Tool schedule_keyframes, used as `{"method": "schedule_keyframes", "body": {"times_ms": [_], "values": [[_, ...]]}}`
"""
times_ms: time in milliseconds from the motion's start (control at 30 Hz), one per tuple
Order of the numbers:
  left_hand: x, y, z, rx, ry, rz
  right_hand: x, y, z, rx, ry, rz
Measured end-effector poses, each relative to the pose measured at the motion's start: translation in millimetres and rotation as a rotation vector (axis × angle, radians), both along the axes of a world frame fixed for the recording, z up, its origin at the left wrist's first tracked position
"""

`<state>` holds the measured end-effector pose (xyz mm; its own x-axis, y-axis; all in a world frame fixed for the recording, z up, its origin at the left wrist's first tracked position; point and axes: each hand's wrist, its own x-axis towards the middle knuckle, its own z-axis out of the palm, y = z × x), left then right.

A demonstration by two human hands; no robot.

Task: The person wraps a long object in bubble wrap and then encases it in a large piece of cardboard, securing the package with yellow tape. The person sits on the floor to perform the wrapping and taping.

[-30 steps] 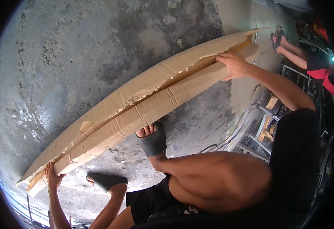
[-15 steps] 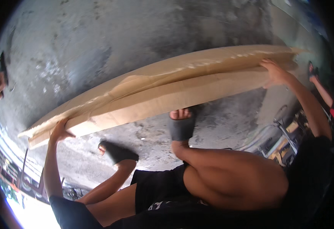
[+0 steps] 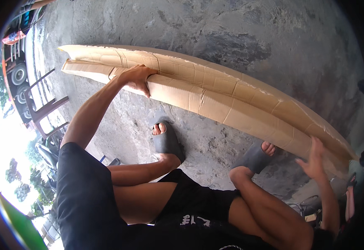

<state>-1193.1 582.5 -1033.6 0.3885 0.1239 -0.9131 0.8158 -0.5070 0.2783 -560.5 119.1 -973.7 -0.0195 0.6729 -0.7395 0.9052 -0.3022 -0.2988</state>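
Observation:
A long piece of brown cardboard [image 3: 217, 106], folded lengthwise into a channel, stretches across the floor in front of me. It slants from upper left to lower right, and creases cross its inner side. My left hand [image 3: 138, 79] is closed over its near flap, left of the middle, with the thumb on the near side. Close to the right end, my right hand [image 3: 314, 160] lies against the same flap, slightly blurred. Its fingers are stretched out and the thumb stands apart.
My feet in dark slides [image 3: 167, 139] are on the grey concrete floor [image 3: 119, 108], close to the cardboard. A brown metal frame [image 3: 44, 110] stands at the left, with a wheeled vehicle [image 3: 18, 75] beyond it. Another person's foot [image 3: 352, 180] shows at the far right.
The view has turned, and the cardboard now slopes down to the right instead of up. My left hand has shifted inward from the left end. My right hand's fingers have straightened.

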Motion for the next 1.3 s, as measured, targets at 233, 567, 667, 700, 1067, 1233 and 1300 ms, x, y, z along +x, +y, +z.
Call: {"method": "schedule_keyframes", "body": {"times_ms": [233, 567, 667, 700, 1067, 1233, 1300], "values": [[-7.8, 1.7, -10.1, -0.072, -0.083, 0.009, -256.2, 194.1, -21.4, 0.241, 0.432, 0.061], [-21.8, -4.7, -0.5, 0.044, -0.322, -0.045, -510.0, 332.7, -51.6, 0.338, 0.086, 0.124], [-54.1, -7.1, -3.3, 0.073, -0.373, 0.011, -511.6, 332.6, -56.2, 0.271, 0.085, 0.106], [-77.0, -0.5, -3.4, 0.168, -0.343, -0.022, -511.3, 333.0, -57.6, 0.27, 0.079, 0.107], [-446.2, 194.9, 16.3, 0.646, -0.06, -0.066, -519.4, 330.6, -58.3, 0.298, 0.036, 0.087], [-453.1, 208.8, 3.8, 0.48, -0.12, 0.168, -520.5, 332.2, -61.0, 0.297, 0.019, 0.081], [-446.0, 220.7, 4.1, 0.47, -0.041, 0.044, -519.2, 333.9, -60.1, 0.24, -0.002, 0.064]]}}
